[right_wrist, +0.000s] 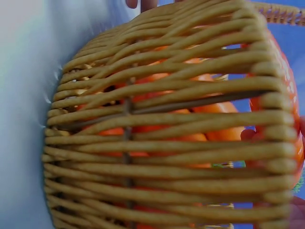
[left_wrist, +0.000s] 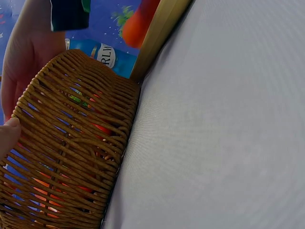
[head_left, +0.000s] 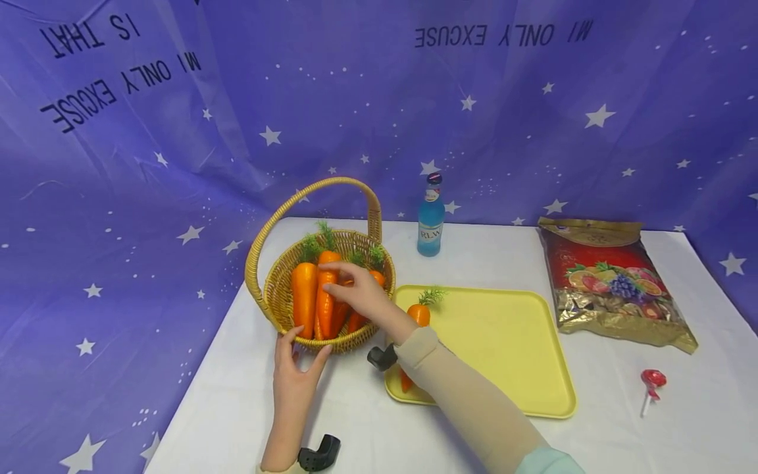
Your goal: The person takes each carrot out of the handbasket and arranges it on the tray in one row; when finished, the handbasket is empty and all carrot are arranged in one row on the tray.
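A wicker basket with an arched handle stands at the left of the table, holding several orange carrots with green tops. At its near rim is my left hand, fingers and thumb spread along the edge and holding it. The left wrist view shows a fingertip on the weave. My right hand reaches into the basket and pinches an upright carrot between thumb and fingers. In the right wrist view the basket wall hides most of that grip.
Right of the basket lies a yellow tray with one carrot on it, partly behind my right forearm. A blue bottle stands at the back. Farther right are a candy bag and a red lollipop.
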Tool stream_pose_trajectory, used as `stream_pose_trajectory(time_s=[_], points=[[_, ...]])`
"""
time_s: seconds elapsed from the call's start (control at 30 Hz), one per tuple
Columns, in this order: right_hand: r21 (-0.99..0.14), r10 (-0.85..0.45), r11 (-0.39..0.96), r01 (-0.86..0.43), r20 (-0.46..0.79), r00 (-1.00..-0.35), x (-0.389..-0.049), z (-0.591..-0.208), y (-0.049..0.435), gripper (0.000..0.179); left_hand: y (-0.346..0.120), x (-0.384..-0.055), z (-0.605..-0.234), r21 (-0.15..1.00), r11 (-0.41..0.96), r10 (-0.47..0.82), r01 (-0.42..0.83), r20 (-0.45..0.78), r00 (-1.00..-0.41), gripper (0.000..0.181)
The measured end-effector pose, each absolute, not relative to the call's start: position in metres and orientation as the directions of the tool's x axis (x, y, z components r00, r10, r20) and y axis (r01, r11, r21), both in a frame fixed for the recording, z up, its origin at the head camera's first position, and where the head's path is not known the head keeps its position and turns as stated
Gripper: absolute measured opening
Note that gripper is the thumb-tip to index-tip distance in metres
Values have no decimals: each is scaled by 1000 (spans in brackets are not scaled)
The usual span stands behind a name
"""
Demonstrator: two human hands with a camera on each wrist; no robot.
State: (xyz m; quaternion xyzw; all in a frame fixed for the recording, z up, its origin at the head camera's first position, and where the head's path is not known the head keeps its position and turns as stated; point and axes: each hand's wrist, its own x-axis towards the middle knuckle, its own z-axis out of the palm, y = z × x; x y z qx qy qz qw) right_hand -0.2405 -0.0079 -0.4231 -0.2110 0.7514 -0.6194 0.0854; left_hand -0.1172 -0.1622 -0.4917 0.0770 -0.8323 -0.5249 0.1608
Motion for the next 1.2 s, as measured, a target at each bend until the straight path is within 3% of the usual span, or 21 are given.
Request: stream_pose_trajectory(time_s=[0.4, 0.77, 1.2], points=[[-966, -424, 73, -247, 195, -885, -220, -402, 20, 40, -163, -115, -492, 904, 426, -296, 25, 165, -941, 64], [-986, -362, -44, -159, 164, -918, -185, -389, 68, 41, -163, -117, -488, 900, 434, -290, 43, 184, -939, 62], [-990, -241, 27, -135, 124, -963, -148, -416, 148, 44, -163, -117, -491, 903, 427, -290, 43, 182, -939, 63]])
